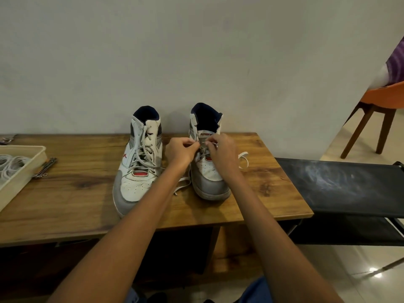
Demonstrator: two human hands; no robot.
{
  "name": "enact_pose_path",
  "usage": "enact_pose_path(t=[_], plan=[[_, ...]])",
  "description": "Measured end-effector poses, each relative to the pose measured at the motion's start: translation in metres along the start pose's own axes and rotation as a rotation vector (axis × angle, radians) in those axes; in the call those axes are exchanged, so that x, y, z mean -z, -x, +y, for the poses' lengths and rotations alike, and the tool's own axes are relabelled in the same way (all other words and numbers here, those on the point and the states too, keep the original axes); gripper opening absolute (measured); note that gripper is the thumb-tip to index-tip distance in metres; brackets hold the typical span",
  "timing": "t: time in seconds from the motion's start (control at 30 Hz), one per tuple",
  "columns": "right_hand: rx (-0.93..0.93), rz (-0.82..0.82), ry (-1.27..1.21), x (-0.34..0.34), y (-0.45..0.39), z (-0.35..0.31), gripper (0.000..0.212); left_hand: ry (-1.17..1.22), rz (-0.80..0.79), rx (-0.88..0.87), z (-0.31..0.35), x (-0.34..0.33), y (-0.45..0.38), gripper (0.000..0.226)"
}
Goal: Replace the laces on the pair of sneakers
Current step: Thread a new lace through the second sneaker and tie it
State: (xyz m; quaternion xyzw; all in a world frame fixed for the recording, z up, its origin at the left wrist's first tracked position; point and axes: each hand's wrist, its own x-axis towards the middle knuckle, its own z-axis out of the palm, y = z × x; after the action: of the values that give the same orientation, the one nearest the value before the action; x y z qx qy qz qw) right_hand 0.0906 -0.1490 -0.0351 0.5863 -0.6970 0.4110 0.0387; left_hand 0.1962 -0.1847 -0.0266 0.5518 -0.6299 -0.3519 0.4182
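On the wooden table [87, 200], the right white-and-grey high-top sneaker [207, 169] is being laced; its flat white lace [243, 159] is pinched by left hand [181, 150] and right hand [220, 153]. An eyelet could be skipped if tension slackens.

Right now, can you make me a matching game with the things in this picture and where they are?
Things:
1. left shoe
2. right shoe
3. tray
4. chair

Places:
A. on the floor, far right
B. between both hands, being laced
C. left edge of the table
D. laced up, nobody touching it

Pairs: 1-D, 2-B, 3-C, 4-A
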Motion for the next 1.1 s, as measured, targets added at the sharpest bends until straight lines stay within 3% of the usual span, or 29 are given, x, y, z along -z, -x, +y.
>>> enact_pose_path(t=[0.27,0.63,0.77,0.93,1.0,1.1], plan=[[0.038,0.024,-0.1,-0.006,-0.002,-0.005,0.011,0.041,0.0,0.029,0.0,-0.002,0.004,0.017],[0.079,0.037,0.021,-0.001,-0.001,0.003,0.014,0.372,-0.214,0.183,-0.001,0.005,-0.001,0.018],[0.119,0.036,0.147,-0.002,-0.001,0.004,0.019,0.37,-0.12,0.151,-0.001,-0.004,0.001,0.002],[0.154,0.013,0.182,-0.004,-0.001,0.007,0.02,0.307,-0.138,0.149,-0.007,-0.01,-0.003,0.01],[0.189,0.062,0.194,-0.003,0.0,0.004,0.016,0.231,-0.152,0.115,-0.005,-0.008,-0.004,0.01],[0.207,0.28,0.252,0.0,0.002,-0.001,0.016,0.152,-0.104,0.077,-0.004,-0.005,-0.005,0.011]])
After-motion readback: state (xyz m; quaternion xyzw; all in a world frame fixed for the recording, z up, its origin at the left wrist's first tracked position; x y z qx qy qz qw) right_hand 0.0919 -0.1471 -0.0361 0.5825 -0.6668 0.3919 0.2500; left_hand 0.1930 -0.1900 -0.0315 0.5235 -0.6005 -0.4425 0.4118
